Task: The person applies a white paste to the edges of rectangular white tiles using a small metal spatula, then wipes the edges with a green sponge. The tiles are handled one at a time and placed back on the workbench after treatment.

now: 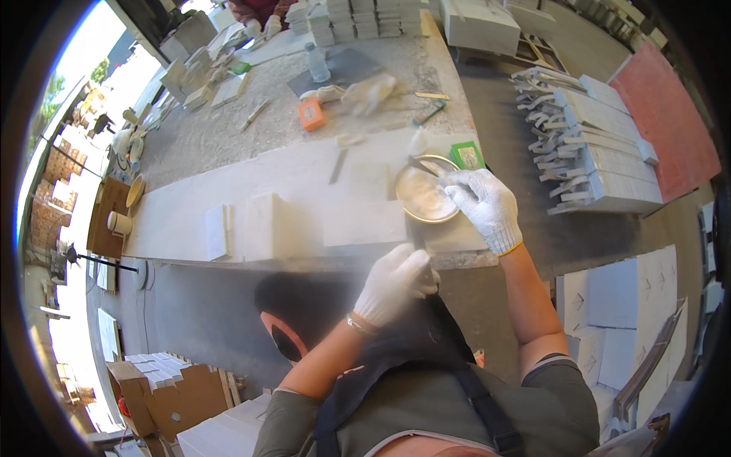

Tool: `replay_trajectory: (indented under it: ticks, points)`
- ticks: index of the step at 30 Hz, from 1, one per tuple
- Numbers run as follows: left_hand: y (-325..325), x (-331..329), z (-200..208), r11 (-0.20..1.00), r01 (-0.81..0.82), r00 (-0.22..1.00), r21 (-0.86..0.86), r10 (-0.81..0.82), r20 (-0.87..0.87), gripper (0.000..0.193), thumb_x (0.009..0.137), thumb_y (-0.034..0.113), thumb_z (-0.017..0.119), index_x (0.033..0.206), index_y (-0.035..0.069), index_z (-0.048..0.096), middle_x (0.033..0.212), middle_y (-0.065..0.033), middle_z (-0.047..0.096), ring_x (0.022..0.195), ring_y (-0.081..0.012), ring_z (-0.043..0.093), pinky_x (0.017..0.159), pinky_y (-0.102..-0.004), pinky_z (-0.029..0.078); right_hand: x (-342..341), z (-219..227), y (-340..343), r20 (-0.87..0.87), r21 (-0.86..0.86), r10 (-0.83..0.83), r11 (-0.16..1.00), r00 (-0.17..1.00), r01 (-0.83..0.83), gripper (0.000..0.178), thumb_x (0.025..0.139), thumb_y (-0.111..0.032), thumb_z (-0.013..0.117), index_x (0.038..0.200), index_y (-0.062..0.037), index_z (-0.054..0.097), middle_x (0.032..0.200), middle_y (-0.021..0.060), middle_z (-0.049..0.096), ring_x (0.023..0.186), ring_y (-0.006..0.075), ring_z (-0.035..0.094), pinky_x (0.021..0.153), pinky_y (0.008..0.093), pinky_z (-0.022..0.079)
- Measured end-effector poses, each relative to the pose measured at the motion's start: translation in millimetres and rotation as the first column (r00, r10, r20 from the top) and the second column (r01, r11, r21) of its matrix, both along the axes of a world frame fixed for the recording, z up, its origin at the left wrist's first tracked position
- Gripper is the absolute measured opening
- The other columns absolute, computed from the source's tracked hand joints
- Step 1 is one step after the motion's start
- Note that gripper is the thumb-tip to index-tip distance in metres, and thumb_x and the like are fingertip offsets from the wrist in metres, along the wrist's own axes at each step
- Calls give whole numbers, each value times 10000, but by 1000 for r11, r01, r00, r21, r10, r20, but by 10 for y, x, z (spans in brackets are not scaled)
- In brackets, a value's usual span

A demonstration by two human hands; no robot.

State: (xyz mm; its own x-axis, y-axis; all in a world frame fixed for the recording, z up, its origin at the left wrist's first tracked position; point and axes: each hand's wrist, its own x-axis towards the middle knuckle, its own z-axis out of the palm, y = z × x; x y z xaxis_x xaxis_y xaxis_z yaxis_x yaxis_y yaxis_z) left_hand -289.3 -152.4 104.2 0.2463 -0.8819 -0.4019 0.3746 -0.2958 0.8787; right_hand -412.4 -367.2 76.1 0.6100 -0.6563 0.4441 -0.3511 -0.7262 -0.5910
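My right hand point(486, 209), in a white knit glove, is closed on a narrow spatula point(423, 166) whose dark blade reaches over a round bowl point(403, 209). The bowl has a metallic rim and holds a whitish paste or powder point(426, 192). Nearer to me, at the table's front edge, my gloved left hand point(392, 283) is closed. A dark narrow piece point(419, 239) shows just above its fingers, too blurred to name. On the white board point(175, 194) stand a pale block point(261, 228) and a thinner white piece point(218, 231); a flat white tile point(365, 223) lies beside the bowl.
A green box point(467, 156) sits behind the bowl. Farther back are an orange box point(311, 114), a clear bottle point(317, 62) and blurred white gloves point(373, 95). Stacked tiles point(354, 19) stand near another person's gloved hands point(272, 27). Wrapped slabs point(601, 145) stand right.
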Motion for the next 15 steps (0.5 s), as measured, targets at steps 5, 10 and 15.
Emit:
replay_trajectory:
  ticks: [5,10,15]
  points:
    - [135,74,74,997,-26,998,68,23,50,344,1051,365,596,1103,26,623,875,-64,692,680,-113,653,633,-255,515,829,-23,-305,-335,-162,-46,987,941,-10,273,891,-357,772,1101,-183,795,971,121,734,878,348,719,767,444,578]
    - [270,187,5,1000,-8,998,2,8,64,343,1014,279,643,1211,-1,630,960,-49,685,788,-93,654,709,-259,541,1080,-165,-441,-512,-86,-30,996,858,-16,279,911,-342,651,1102,-193,789,1090,155,741,1015,378,712,881,523,564]
    - [294,250,-64,999,35,997,34,-37,71,348,1003,260,658,1211,-19,642,974,-48,682,811,-99,655,740,-264,549,1153,-341,-516,-523,-78,-1,996,852,-47,242,901,-342,683,1056,-198,800,1043,141,735,988,365,709,853,492,562]
